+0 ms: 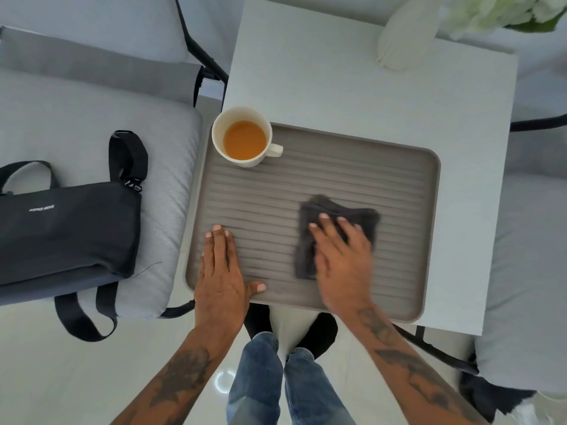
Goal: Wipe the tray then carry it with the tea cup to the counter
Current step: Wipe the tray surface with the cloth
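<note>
On the side table (pixel 352 87): the tray (pixel 423 240), with tea cup (pixel 244 138) in its far-left corner, cloth (pixel 310 240) right of centre under the right hand (pixel 343 265), left hand (pixel 219 271) flat at its near-left corner. Left of the tray, on a chair cushion (pixel 171 167): a bag (pixel 67 228).

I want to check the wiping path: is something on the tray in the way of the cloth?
Yes. The tea cup stands on the tray's far left corner, and the left hand rests flat on its near left part. The cloth under the right hand is apart from both.
</note>
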A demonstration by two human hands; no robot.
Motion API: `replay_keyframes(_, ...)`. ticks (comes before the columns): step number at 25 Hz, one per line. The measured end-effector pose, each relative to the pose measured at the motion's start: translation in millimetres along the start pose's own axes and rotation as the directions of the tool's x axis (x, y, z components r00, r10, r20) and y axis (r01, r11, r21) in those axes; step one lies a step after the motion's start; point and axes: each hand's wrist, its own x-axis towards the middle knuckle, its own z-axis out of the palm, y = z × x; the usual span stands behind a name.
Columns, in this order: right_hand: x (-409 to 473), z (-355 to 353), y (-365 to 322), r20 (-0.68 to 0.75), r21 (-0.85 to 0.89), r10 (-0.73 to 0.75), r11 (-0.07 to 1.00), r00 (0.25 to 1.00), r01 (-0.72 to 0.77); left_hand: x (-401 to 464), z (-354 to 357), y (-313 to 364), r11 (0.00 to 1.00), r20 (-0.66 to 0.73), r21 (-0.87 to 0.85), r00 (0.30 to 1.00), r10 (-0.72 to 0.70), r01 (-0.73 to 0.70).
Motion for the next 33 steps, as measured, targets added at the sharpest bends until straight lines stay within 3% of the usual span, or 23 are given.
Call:
replay_keyframes(5,49.3,36.1,-87.7,0.082,0.096,-0.217,0.973,0.973,0.209,2.5,5.2,-6.8,0.993,0.051,0.111,0.998,0.04,-0.046)
replay_keyframes(8,51.6,30.5,-60.2,0.123,0.062,-0.257,0.966,0.959,0.251,1.2,5.1,-6.0,0.998,0.022,0.047,0.999,0.029,-0.03)
replay_keyframes(14,7.6,-31.5,70.9,0.02,-0.071,0.084,0.994,0.996,-0.082,0.3,5.8,-4.7,1.0,0.008,-0.008,1.0,0.019,-0.018)
replay_keyframes(18,12.6,-23.4,55.3,-0.046,-0.089,0.232,0.968,0.972,-0.236,0.8,5.3,-3.5,1.0,0.025,-0.023,1.0,0.019,-0.019)
replay_keyframes(22,41.4,14.8,-48.3,0.037,0.032,-0.054,0.998,0.998,0.052,1.9,4.8,-3.0,0.999,0.035,0.012,0.999,0.03,-0.03)
replay_keyframes(25,62.1,21.1,-80.8,0.084,0.106,-0.08,0.992,0.993,0.07,1.9,5.1,-4.8,0.998,0.028,0.059,0.999,0.037,-0.039)
replay_keyframes(28,51.1,5.3,-32.6,0.057,0.073,-0.172,0.983,0.983,0.168,1.2,4.9,-4.9,0.998,0.031,0.056,0.999,0.036,-0.037)
replay_keyframes(33,12.1,-43.5,90.6,0.035,-0.082,0.067,0.995,0.997,-0.064,0.1,6.0,-4.7,0.999,0.002,0.016,0.999,0.044,-0.044)
